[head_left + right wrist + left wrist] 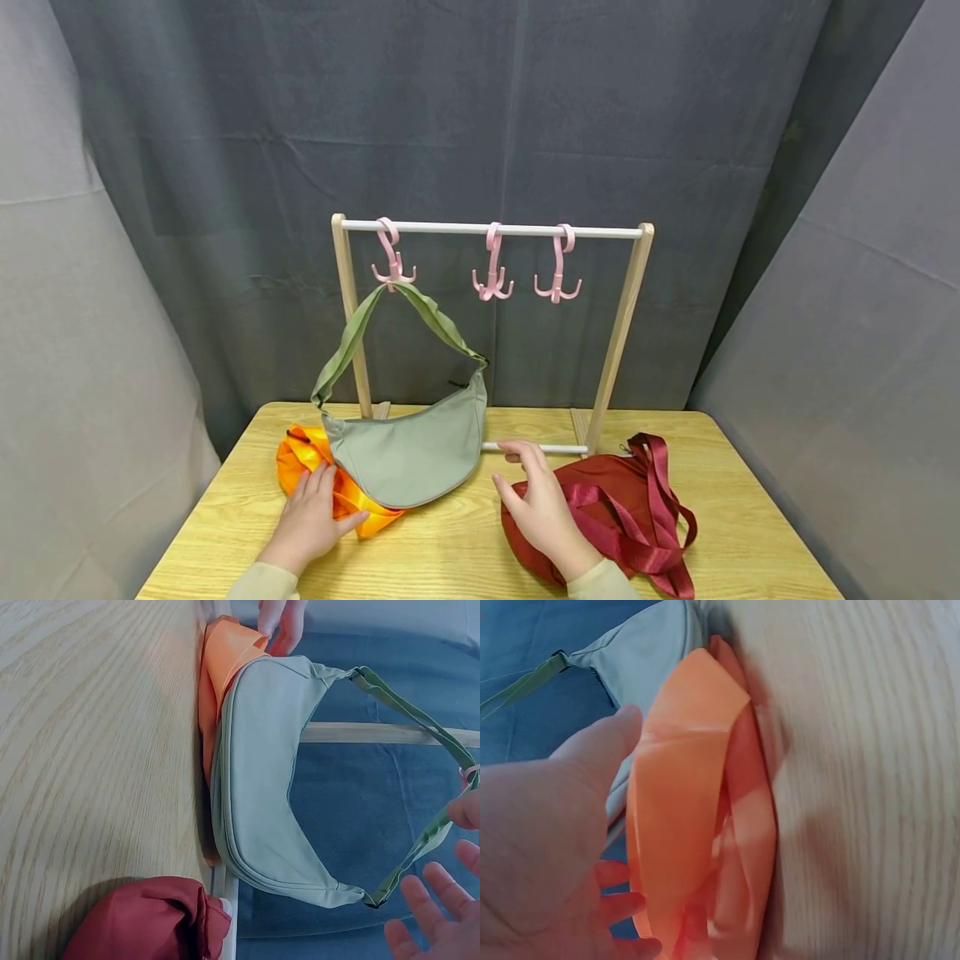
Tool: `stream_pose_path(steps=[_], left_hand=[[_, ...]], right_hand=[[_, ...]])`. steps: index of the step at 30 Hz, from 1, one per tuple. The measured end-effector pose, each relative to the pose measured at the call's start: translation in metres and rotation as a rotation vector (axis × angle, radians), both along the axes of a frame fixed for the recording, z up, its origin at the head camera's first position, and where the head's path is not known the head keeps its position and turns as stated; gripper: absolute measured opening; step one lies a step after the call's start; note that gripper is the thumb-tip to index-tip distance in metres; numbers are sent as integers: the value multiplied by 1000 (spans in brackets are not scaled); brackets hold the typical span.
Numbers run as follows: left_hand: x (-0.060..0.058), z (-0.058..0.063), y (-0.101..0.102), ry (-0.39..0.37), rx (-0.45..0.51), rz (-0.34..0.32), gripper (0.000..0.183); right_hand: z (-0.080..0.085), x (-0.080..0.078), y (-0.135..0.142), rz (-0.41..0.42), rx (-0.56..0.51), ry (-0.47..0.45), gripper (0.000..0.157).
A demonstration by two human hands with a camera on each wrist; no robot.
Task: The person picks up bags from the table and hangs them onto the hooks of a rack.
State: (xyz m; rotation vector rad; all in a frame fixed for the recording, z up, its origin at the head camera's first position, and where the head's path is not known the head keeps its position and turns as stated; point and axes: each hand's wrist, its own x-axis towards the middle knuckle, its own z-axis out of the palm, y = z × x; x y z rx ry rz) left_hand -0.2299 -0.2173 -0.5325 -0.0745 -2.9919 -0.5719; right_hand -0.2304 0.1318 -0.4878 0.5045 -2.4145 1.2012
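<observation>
A sage green shoulder bag (420, 454) hangs by its strap from the leftmost pink hook (391, 260) on a small rack. My left hand (306, 521) is over an orange bag (371, 504) of shiny cloth, its fingers spread at the cloth, which lies on the table partly behind the green bag. My right hand (542, 504) hovers with fingers loosely bent and holds nothing; in the head view it overlaps a dark red bag (622, 483) with wide straps. In the right wrist view the right hand's fingers (442, 900) are apart, near the green strap.
The rack has a white top rail (450, 227) and wooden legs (620, 333). Two more pink hooks hang on it, a middle hook (492, 262) and a right hook (558, 265). Everything stands on a light wooden table (735, 517), with grey curtains (600, 108) behind and beside it.
</observation>
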Motion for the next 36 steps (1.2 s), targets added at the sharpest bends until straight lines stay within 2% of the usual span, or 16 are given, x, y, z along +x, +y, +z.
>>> stream_pose_path(steps=[6,15,21,25,31,36], left_hand=[[-5,-7,-1,7,-1,-2,103],[-8,-12,0,-66,11,17,105],[-10,-14,1,-70,17,3,105],[-13,-17,1,-84,35,-7,106],[-14,-20,3,-103,70,5,106],[-15,-20,6,-111,80,-5,106]], right_hand=[[-2,-2,-1,9,5,-10,46],[-7,-8,2,51,135,55,59],[-4,-11,2,46,186,33,63],[0,-16,-3,50,240,38,59],[6,-29,-13,68,327,100,45],[13,-38,-19,102,414,105,33]])
